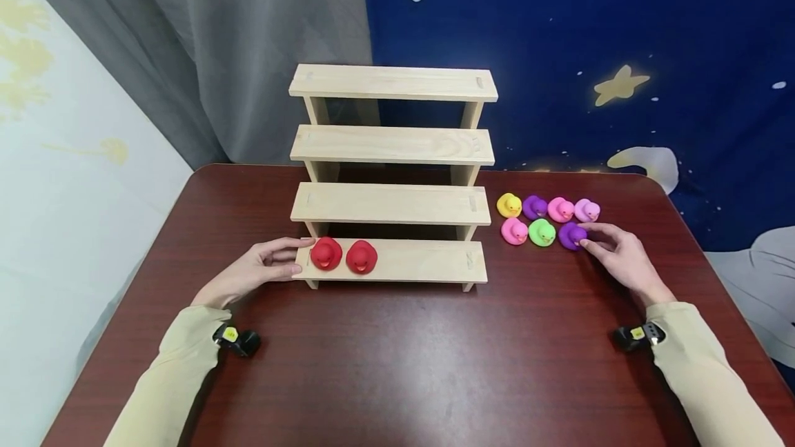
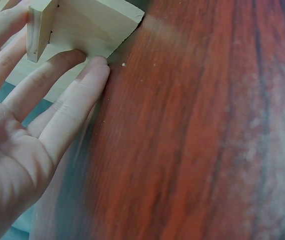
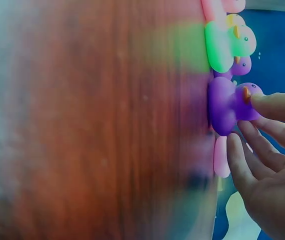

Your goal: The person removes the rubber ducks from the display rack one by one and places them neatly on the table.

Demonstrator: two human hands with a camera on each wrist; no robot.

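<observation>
My left hand (image 1: 257, 267) grips the left end of the lowest step of a wooden four-tier display stand (image 1: 422, 261). In the left wrist view its fingers (image 2: 75, 107) lie along the stand's end. Two red rubber ducks (image 1: 361, 257) sit side by side on that step, close to this hand. On the table's right side, my right hand (image 1: 624, 261) pinches a purple rubber duck (image 3: 225, 105), thumb by its beak and fingertips behind it. This duck stands at the right end of the front row, beside a green duck (image 1: 542, 232).
A pink duck (image 1: 514, 231) ends the front row. Behind it stand yellow (image 1: 509, 205), purple (image 1: 535, 207), pink (image 1: 561, 209) and light pink (image 1: 586, 210) ducks. The stand's upper tiers (image 1: 397, 81) rise toward the curtain (image 1: 279, 26). Dark red wood covers the tabletop (image 1: 397, 364).
</observation>
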